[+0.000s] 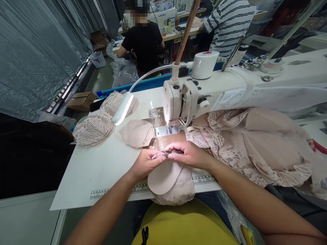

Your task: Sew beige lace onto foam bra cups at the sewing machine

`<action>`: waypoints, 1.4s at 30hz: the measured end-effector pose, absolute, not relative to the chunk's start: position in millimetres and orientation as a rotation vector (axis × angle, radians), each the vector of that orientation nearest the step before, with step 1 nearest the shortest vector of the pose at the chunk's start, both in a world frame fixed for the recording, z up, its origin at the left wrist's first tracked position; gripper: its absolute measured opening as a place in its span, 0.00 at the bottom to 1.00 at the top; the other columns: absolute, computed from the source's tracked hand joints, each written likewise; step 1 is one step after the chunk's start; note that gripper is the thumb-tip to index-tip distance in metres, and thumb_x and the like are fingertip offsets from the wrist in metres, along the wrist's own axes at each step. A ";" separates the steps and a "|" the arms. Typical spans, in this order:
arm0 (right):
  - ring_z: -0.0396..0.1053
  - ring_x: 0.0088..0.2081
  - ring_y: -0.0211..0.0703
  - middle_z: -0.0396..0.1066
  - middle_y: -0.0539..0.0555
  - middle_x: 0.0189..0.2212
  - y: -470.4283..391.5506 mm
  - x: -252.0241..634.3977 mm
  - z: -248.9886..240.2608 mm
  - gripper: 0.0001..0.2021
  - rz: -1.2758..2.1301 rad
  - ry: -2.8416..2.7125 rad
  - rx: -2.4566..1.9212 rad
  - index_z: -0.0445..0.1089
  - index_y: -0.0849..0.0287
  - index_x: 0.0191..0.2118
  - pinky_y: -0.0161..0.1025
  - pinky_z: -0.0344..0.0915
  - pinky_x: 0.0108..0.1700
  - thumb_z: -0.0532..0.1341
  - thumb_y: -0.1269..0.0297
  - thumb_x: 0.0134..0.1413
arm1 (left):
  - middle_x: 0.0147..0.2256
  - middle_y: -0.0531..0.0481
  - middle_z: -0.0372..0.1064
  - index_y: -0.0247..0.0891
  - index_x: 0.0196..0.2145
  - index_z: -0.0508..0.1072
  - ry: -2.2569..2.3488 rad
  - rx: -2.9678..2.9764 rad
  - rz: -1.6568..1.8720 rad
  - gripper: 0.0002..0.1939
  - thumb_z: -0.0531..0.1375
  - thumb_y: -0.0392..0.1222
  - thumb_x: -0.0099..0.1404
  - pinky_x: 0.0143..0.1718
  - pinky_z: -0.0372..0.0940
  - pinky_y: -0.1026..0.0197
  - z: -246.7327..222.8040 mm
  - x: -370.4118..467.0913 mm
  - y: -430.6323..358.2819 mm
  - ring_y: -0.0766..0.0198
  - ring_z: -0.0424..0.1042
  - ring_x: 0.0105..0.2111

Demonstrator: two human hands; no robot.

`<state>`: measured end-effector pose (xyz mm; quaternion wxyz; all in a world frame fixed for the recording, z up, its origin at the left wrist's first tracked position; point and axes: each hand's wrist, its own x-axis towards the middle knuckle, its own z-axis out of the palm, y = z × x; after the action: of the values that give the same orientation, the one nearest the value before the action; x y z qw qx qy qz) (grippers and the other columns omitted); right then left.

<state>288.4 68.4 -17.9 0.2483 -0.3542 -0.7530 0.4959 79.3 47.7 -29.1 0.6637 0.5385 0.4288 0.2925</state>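
Both my hands meet just in front of the sewing machine [178, 98]. My left hand [145, 163] is closed, pinching the edge of a beige lace piece [185, 185] between thumb and fingers. Closed around small dark metal thread snips [176, 152], my right hand [190, 154] has their tip at the pinched fabric edge. The lace piece hangs below my hands over the table's front edge, with a smooth beige cup [163, 178] lying against it. A loose beige cup piece [138, 132] rests left of the needle plate [163, 131].
Stacks of lace cups [94, 131] lie on the white table [84, 173] at left, beneath a lamp [123, 109]. A heap of beige lace fabric [270, 146] fills the right side. A printed ruler [112, 192] runs along the front edge. Two people sit at machines beyond.
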 end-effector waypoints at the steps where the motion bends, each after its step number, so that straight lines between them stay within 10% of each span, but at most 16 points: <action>1: 0.70 0.38 0.42 0.74 0.52 0.37 67.2 287.0 -17.7 0.12 1.347 -2.062 -0.974 0.72 0.58 0.42 0.38 0.64 0.39 0.59 0.58 0.58 | 0.29 0.49 0.66 0.31 0.29 0.75 0.959 1.213 0.651 0.15 0.63 0.49 0.59 0.33 0.59 0.64 -30.1 79.9 47.7 0.64 0.64 0.32; 14: 0.70 0.34 0.41 0.73 0.53 0.31 61.9 279.0 -24.5 0.10 1.325 -1.970 -0.959 0.73 0.60 0.35 0.37 0.65 0.36 0.58 0.60 0.58 | 0.24 0.52 0.61 0.30 0.28 0.74 0.924 1.134 0.600 0.17 0.63 0.50 0.59 0.27 0.55 0.66 -35.2 84.0 45.1 0.69 0.60 0.25; 23: 0.70 0.39 0.43 0.72 0.56 0.40 57.4 289.4 -30.8 0.16 0.889 -2.036 -0.975 0.68 0.57 0.48 0.37 0.65 0.37 0.62 0.58 0.54 | 0.29 0.48 0.72 0.36 0.34 0.77 1.413 1.984 0.490 0.16 0.58 0.52 0.62 0.31 0.62 0.63 7.8 53.7 57.4 0.61 0.69 0.29; 29: 0.65 0.29 0.37 0.70 0.54 0.37 47.5 275.6 -32.3 0.09 0.494 -2.781 -0.709 0.71 0.58 0.37 0.34 0.56 0.28 0.57 0.74 0.50 | 0.56 0.41 0.63 0.38 0.52 0.69 1.667 2.058 0.577 0.27 0.62 0.41 0.54 0.52 0.58 0.53 -3.8 43.6 121.3 0.46 0.60 0.56; 35: 0.63 0.25 0.39 0.68 0.52 0.25 53.6 303.3 -13.7 0.07 0.654 -2.744 -1.394 0.66 0.60 0.23 0.35 0.55 0.26 0.58 0.78 0.42 | 0.34 0.44 0.74 0.35 0.37 0.75 1.507 1.757 0.433 0.15 0.63 0.45 0.52 0.35 0.66 0.55 -18.3 39.4 129.4 0.50 0.73 0.35; 42: 0.68 0.48 0.49 0.71 0.58 0.48 72.9 290.3 -13.3 0.22 1.241 -1.940 -1.325 0.66 0.59 0.53 0.43 0.63 0.46 0.59 0.54 0.54 | 0.33 0.47 0.73 0.34 0.37 0.72 1.109 1.264 0.612 0.18 0.62 0.52 0.57 0.33 0.65 0.61 -13.3 49.7 96.5 0.60 0.72 0.32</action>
<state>290.3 72.9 -13.3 0.2401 -0.4843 -0.7087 0.4533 49.7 96.5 -13.3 0.6256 0.5511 0.4835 0.2667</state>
